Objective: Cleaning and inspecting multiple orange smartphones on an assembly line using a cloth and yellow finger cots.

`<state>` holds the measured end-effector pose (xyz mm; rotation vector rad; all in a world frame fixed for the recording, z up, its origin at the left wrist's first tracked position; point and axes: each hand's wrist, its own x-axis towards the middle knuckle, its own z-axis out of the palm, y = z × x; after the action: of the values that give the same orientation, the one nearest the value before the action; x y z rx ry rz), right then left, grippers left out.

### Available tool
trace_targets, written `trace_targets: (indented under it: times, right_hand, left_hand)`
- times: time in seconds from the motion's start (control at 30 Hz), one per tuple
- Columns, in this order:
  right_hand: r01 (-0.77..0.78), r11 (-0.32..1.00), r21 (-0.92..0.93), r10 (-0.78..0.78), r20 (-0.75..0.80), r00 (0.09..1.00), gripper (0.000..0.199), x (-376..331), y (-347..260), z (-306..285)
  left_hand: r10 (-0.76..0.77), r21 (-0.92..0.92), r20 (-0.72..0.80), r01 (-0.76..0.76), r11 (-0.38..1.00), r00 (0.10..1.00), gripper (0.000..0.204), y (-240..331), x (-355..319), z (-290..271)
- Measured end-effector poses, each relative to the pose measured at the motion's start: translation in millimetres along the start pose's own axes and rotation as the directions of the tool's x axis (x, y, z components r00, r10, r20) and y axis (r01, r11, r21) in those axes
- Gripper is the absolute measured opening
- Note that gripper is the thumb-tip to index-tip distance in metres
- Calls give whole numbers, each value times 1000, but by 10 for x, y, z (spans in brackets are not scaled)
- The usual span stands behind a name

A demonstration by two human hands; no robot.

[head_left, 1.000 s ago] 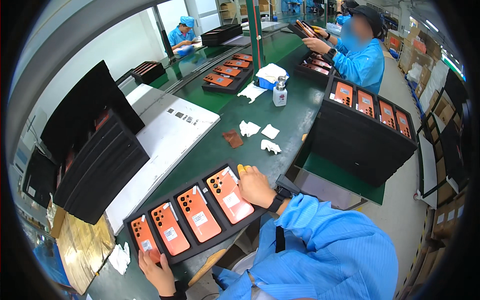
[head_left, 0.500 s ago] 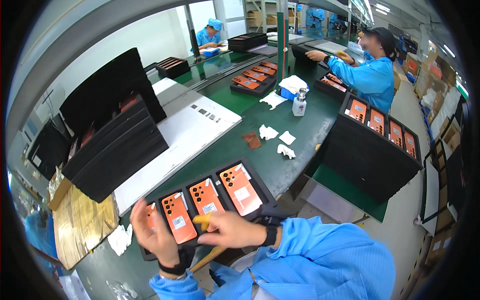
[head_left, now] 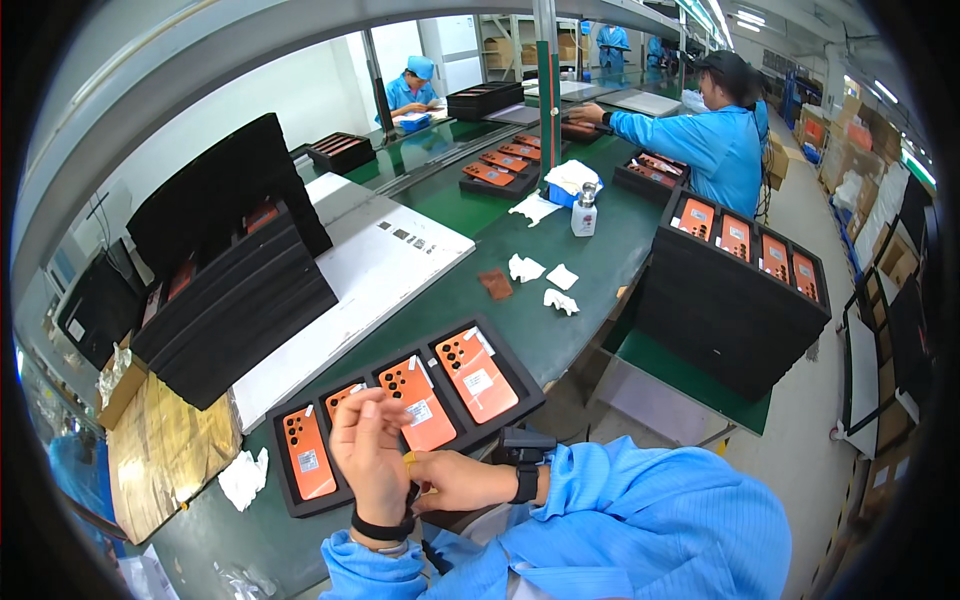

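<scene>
A shallow black foam tray [head_left: 515, 375] with four pockets lies at the near edge of the green bench mat [head_left: 450, 300], holding flat orange phone back covers [head_left: 477, 375]. The left hand [head_left: 368, 450] hovers raised over the second pocket, fingers curled, apparently pinching that cover's upper end; the grasp itself is hidden. The right hand [head_left: 450, 482] is loosely closed beside the left wrist; whether it holds anything cannot be told. The covers look light, thin, rigid and glossy, so likely slippery and scratch-prone; best gripped by the edges.
</scene>
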<state>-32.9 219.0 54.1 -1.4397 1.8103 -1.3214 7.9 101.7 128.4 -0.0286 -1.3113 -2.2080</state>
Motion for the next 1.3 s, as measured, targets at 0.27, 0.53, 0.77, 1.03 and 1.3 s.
trace_targets:
  times: [0.27,0.53,0.77,1.03,1.3]
  right_hand:
    - [275,956,104,-226,-339,913,41,46,315,369]
    - [77,882,465,-165,153,974,74,105,305,357]
    - [-265,756,599,-86,491,867,51,413,-166,-278]
    - [-182,953,240,-24,664,748,76,704,-793,-790]
    - [-5,1000,29,-20,797,603,80,975,-914,-393]
  left_hand:
    - [-409,-625,431,593,507,804,37,-270,-416,253]
    - [-622,404,775,667,626,114,27,-141,-676,222]
    - [-669,705,707,-306,640,230,34,-325,-376,105]
    - [-609,725,668,-556,405,427,26,-453,-320,-16]
    - [-590,708,684,-583,399,428,25,-598,-402,-11]
